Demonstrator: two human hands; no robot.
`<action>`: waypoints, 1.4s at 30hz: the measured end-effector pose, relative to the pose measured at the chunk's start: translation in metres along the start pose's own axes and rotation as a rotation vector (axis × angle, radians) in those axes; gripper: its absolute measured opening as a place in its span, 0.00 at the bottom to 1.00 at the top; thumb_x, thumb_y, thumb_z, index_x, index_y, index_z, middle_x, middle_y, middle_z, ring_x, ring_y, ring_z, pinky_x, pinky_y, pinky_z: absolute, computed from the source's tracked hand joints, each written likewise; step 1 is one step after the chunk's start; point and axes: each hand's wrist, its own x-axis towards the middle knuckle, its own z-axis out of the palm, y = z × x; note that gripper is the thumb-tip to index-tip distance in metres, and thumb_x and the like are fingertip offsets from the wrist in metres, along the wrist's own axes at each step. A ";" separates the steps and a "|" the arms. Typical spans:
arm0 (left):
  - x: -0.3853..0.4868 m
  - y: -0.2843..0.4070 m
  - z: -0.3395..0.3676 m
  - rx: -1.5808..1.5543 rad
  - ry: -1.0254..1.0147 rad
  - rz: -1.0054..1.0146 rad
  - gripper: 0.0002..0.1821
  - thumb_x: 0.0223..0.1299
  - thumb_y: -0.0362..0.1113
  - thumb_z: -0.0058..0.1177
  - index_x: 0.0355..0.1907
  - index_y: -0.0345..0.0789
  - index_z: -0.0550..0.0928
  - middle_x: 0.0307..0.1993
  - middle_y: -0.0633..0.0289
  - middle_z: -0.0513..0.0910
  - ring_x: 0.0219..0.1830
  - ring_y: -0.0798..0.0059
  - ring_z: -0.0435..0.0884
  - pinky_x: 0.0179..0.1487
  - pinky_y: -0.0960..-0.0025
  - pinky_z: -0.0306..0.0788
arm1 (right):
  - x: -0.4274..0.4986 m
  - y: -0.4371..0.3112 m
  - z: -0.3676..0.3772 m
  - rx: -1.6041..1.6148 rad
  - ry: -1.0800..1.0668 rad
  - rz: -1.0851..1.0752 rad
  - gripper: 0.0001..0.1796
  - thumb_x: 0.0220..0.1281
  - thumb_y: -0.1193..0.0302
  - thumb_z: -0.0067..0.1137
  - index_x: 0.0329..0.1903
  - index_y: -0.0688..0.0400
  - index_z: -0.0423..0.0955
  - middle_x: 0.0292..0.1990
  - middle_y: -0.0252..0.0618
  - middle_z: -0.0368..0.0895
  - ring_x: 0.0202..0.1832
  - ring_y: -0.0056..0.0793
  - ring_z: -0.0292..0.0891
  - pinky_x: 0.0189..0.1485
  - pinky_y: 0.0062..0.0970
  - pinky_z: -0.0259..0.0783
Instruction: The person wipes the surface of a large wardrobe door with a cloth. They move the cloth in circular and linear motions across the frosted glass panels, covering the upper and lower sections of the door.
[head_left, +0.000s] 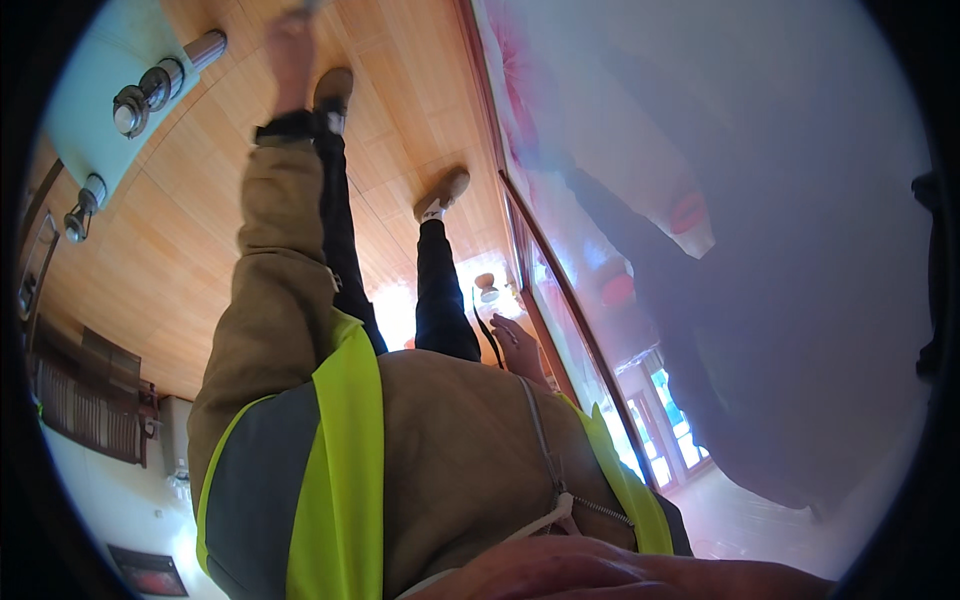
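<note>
My left hand (291, 49) is stretched out at the top left, blurred, its fingers closed round a small greyish object (306, 6) cut off by the picture's edge. My right hand (517, 345) hangs low beside my trousers, fingers apart and slightly bent, with no held thing visible. Near it runs a thin dark strap (486, 328); whether they touch cannot be told. A brown jacket (457, 450) and a yellow-and-grey vest (341, 465) cover my torso. Brown shoes (444, 191) are on the light wood floor (390, 142). Blurred skin fills the bottom edge.
A large glossy panel (787, 315) with pink floral print and brown trim (577, 315) stands along the right, reflecting dark shapes. At the upper left is a pale blue-green surface (97, 90) with metal legs (161, 82). Dark slatted wooden furniture (90, 409) is at the lower left.
</note>
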 end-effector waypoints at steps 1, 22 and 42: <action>0.048 0.004 -0.030 0.129 0.105 0.044 0.12 0.63 0.40 0.52 0.38 0.34 0.83 0.29 0.53 0.82 0.35 0.57 0.80 0.39 0.62 0.74 | 0.001 0.002 -0.001 -0.001 -0.013 -0.015 0.17 0.69 0.70 0.53 0.57 0.64 0.75 0.50 0.47 0.83 0.51 0.33 0.81 0.54 0.29 0.74; -0.249 0.099 -0.050 -0.387 -0.851 -0.136 0.07 0.53 0.36 0.52 0.32 0.36 0.81 0.30 0.54 0.82 0.34 0.55 0.81 0.36 0.56 0.73 | -0.010 0.063 -0.007 0.112 0.024 0.045 0.17 0.70 0.72 0.51 0.57 0.67 0.74 0.48 0.47 0.84 0.50 0.29 0.80 0.54 0.27 0.74; -0.436 0.234 -0.135 -0.430 -2.008 0.171 0.18 0.56 0.39 0.54 0.48 0.32 0.81 0.40 0.54 0.83 0.42 0.65 0.82 0.47 0.60 0.74 | -0.055 0.074 -0.015 0.135 0.080 -0.022 0.18 0.70 0.70 0.53 0.59 0.64 0.73 0.48 0.43 0.83 0.50 0.27 0.79 0.54 0.25 0.73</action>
